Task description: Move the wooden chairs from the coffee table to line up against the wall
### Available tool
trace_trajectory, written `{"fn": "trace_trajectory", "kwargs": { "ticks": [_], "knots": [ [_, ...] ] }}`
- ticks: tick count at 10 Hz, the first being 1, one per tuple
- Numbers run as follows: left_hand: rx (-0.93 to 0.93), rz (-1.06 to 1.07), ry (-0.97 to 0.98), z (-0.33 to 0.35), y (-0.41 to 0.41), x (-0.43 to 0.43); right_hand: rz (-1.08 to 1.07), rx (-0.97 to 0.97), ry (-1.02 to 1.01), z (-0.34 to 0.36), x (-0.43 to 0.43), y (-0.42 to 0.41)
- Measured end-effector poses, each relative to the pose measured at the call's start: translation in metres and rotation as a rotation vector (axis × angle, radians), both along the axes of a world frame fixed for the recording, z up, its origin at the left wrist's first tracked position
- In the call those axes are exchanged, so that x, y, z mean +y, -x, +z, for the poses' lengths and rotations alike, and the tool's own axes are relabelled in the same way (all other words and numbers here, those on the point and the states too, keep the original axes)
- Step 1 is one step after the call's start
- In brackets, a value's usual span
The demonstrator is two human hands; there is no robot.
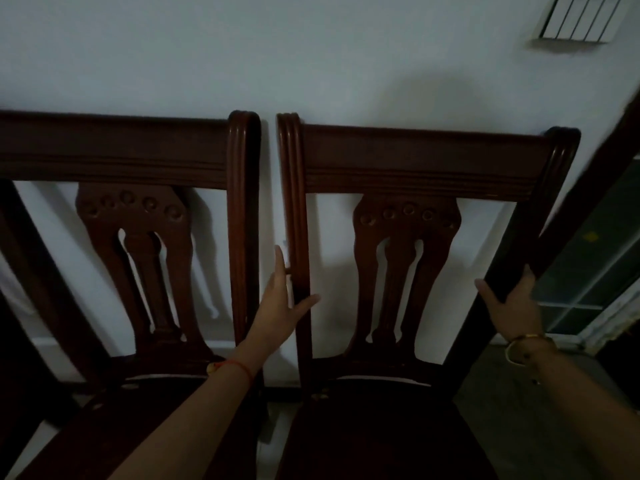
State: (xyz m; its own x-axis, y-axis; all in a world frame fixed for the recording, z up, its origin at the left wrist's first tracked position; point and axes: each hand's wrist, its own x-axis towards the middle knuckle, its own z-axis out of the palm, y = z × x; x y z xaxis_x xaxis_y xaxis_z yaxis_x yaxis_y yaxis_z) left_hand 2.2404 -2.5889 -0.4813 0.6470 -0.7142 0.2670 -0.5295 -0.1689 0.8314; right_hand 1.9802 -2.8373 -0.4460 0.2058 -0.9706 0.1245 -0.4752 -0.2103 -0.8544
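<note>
Two dark wooden chairs stand side by side with their backs against the white wall [311, 57]. The right chair [415, 161] is directly in front of me and the left chair [121, 147] is partly cut off at the frame's left edge. My left hand [282, 299] wraps around the right chair's left back post, thumb in front and fingers behind. Over on the same chair's right back post, low down, sits my right hand [512, 303], gripping it. Both seats are dark and poorly lit.
A narrow gap separates the two chair backs. A dark door frame [609, 147] and a glass door [595, 258] lie just right of the right chair. A vent grille [581, 19] is high on the wall. Part of a third dark piece [31, 265] shows at far left.
</note>
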Motion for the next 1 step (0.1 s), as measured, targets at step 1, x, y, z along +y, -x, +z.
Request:
{"fn": "trace_trajectory", "kwargs": {
  "ticks": [1],
  "knots": [
    [-0.063,0.019,0.014,0.0093,0.0156,0.0337,-0.004,-0.082,0.045,0.0001,0.0270,-0.0006]
  ]
}}
